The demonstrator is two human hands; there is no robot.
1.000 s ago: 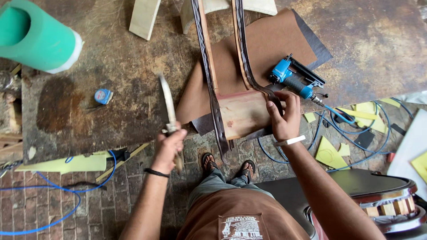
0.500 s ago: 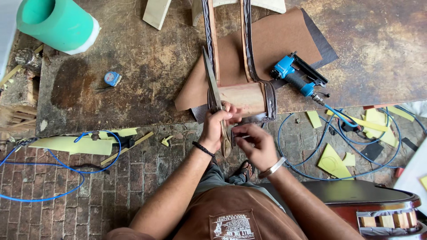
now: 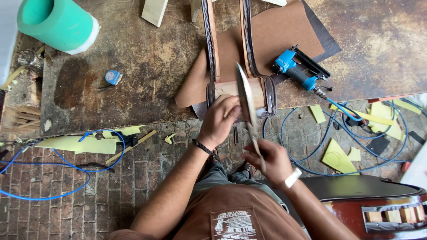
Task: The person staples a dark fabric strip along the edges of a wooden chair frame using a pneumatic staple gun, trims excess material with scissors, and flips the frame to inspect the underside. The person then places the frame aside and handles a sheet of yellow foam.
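- A long knife (image 3: 246,95) was gripped by its handle in the right hand (image 3: 268,162), fingers curled shut, blade pointing far.
- The wooden frame (image 3: 240,88) at the desk's (image 3: 147,62) near edge was pressed by the left hand (image 3: 220,121), fingers together.

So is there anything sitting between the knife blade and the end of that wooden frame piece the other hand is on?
Nothing visible does. The right hand holds the knife with its blade pointing up over the wooden frame end, which the left hand touches at its lower edge. The blue staple gun lies off to the right, apart from both.
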